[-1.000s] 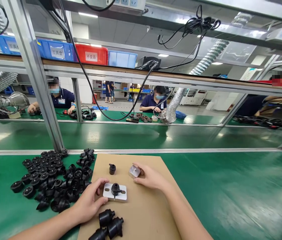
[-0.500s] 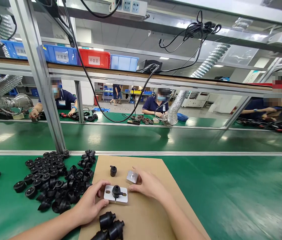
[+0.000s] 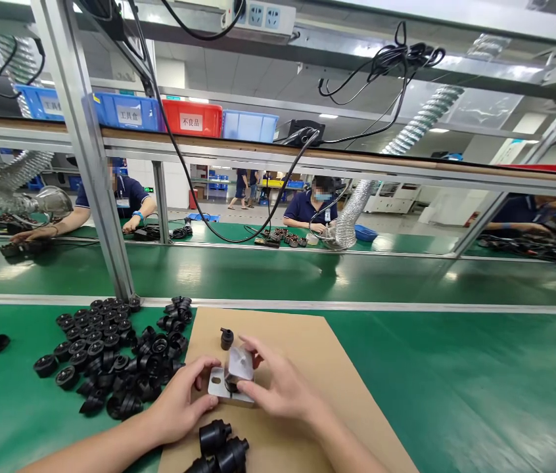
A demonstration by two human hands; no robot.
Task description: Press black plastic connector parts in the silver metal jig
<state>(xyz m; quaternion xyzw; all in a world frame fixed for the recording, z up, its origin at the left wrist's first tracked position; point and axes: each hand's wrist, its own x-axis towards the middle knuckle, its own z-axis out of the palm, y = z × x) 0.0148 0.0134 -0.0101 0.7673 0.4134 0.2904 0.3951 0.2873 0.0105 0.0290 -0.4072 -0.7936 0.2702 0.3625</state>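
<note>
We see a flat brown cardboard sheet [image 3: 302, 368] on the green table. On it lies a shiny metal plate [image 3: 219, 387], long side running left to right. Our left hand [image 3: 179, 404] pinches its left end. Our right hand [image 3: 278, 387] grips a small metal block [image 3: 240, 363] on top.

In the upper left of the frame, a blue bin [image 3: 127, 113] on the shelf has a white label with the characters 工具盒. Just to its right, the red bin [image 3: 192, 119] has a white label that reads 不良品. The label on the other blue bin [image 3: 41, 103], further left, is too blurred to read.
</note>
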